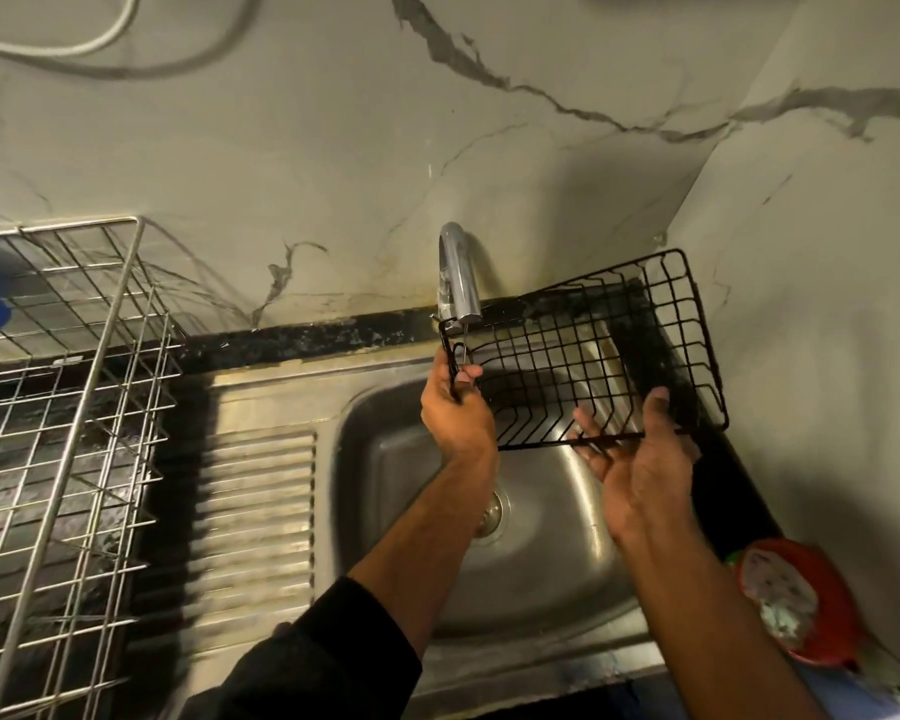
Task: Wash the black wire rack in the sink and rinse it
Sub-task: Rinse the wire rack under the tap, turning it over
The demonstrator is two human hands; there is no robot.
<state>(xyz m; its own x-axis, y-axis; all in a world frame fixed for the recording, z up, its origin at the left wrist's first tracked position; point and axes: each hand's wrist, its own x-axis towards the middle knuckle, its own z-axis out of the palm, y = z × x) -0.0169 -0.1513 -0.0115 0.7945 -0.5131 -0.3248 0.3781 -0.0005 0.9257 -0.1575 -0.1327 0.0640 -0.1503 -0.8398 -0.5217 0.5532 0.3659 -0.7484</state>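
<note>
hands (pixel 458 407) gripping black wire rack (pixel 593 350) edges, over sink (pixel 385 459)

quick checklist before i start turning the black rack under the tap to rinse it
1. Left hand has a firm hold: ok, its fingers curl round the left end of the black wire rack.
2. Right hand has a firm hold: not ok, its fingers are spread open and only support the near edge.
3. Rack is under the faucet: ok, the left corner sits just below the spout.
4. Water is running: cannot tell, only a thin line shows below the spout.
5. Rack is over the sink: ok for the left part; the right end reaches over the rim toward the wall.
6. Red container is out of the way: ok, it stands apart, near the right forearm.
</note>
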